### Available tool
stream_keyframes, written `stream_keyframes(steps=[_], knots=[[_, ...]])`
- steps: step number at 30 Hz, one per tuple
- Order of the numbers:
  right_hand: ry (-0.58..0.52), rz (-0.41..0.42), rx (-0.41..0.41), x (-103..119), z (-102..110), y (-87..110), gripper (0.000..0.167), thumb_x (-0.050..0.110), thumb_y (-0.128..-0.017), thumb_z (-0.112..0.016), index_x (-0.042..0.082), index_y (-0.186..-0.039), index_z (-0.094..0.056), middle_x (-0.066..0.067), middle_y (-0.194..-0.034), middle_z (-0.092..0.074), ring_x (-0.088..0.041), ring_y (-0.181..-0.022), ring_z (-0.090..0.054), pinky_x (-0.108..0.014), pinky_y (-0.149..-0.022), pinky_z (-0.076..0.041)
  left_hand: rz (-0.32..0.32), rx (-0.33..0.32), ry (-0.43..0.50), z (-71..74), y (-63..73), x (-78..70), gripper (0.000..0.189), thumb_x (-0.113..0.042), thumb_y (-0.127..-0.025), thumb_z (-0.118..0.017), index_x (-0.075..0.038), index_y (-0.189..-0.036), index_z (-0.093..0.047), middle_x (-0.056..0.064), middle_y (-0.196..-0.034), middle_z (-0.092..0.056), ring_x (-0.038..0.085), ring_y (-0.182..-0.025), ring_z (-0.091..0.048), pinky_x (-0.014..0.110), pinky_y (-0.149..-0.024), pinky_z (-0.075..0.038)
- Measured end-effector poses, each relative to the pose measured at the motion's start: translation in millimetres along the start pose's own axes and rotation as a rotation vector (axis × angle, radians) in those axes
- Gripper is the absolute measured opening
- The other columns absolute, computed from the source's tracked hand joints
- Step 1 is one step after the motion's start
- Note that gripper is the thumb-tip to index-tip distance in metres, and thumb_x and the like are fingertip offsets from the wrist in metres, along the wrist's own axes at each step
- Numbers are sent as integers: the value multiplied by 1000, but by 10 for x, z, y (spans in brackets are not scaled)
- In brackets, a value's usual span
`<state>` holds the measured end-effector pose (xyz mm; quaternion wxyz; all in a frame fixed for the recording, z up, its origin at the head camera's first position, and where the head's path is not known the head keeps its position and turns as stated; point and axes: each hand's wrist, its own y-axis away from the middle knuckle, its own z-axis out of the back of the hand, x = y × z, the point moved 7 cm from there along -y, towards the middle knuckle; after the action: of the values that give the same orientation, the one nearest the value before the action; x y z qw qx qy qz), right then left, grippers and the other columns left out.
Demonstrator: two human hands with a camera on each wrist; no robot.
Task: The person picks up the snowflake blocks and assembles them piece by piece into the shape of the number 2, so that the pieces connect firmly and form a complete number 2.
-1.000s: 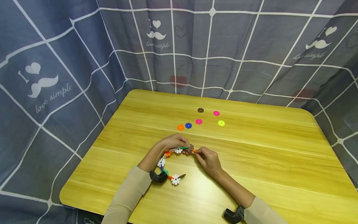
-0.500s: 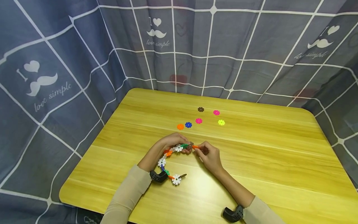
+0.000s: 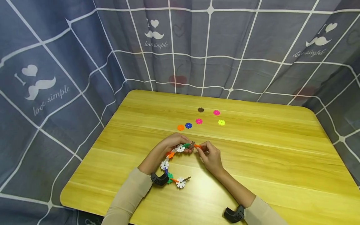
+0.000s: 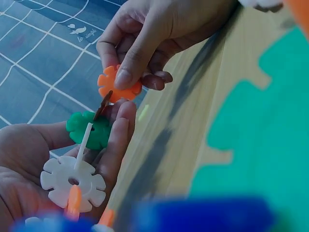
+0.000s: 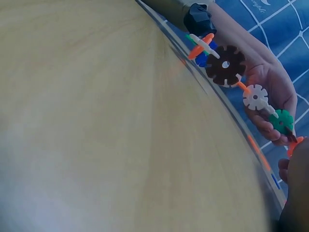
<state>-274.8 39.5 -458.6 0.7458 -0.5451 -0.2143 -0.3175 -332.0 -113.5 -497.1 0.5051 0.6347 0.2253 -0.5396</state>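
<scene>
My left hand (image 3: pixel 175 140) holds one end of a chain of interlocking plastic snowflake discs (image 3: pixel 164 165), near a green disc (image 4: pixel 79 128) and a brown disc (image 4: pixel 103 105). An orange disc (image 4: pixel 107 83) is pinched between the thumb and fingers of my right hand (image 3: pixel 212 158). Its notched edge meets the brown disc; how deep they are slotted I cannot tell. From the left hand the chain curves back under the left wrist in white, orange, blue and green. At its far end hang a white disc (image 3: pixel 181 183) and another brown disc (image 5: pixel 225 65).
Loose discs lie farther back on the wooden table (image 3: pixel 267 150): orange (image 3: pixel 180 127), blue (image 3: pixel 188 125), two pink ones (image 3: pixel 199 121), dark brown (image 3: pixel 201 110) and yellow (image 3: pixel 221 122). A grey-blue checked curtain (image 3: pixel 191 40) hangs behind the table and along its left side.
Both hands have risen slightly away from the body. The orange disc has turned to show more of its face against the brown disc. The chain's loose end has swung a little right.
</scene>
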Motion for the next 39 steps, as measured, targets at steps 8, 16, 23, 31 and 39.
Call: stream_keyframes(steps=[8,16,23,31,39], knots=[[27,14,-7,-132,-12,52,18,-11,-77,-67,-2,-88,-56,-10,-77,-62,-18,-61,-61,-18,-50,-50,9,-24,33,-41,12,-19,24,-12,-89,-59,8,-102,-66,8,-86,-68,15,-74,-60,23,-68,-49],[56,27,3,-138,-17,64,17,-9,-77,-68,-1,-85,-56,-8,-76,-63,-15,-61,-61,-17,-52,-50,13,-78,-22,-29,10,-1,23,-16,-88,-62,4,-96,-69,6,-89,-67,17,-81,-58,27,-74,-47],[86,100,22,-92,-21,82,21,-15,-71,-70,-2,-82,-57,-9,-74,-64,-16,-60,-61,-18,-53,-50,-7,-85,-76,-50,39,-27,21,-16,-86,-63,2,-94,-70,10,-88,-69,21,-91,-59,41,-92,-40],[94,142,24,-59,-14,79,18,-11,-74,-70,-1,-83,-57,-9,-76,-64,-17,-62,-62,-19,-55,-51,-20,-64,-105,-65,56,-50,22,-15,-89,-60,2,-97,-70,10,-93,-68,23,-98,-57,47,-98,-34],[31,-4,12,-200,-40,20,14,-4,-79,-69,1,-87,-60,-7,-82,-66,-17,-69,-65,-21,-61,-53,-8,75,-39,-20,-8,-10,39,-33,-96,-50,0,-108,-65,11,-105,-64,23,-99,-57,45,-97,-37]])
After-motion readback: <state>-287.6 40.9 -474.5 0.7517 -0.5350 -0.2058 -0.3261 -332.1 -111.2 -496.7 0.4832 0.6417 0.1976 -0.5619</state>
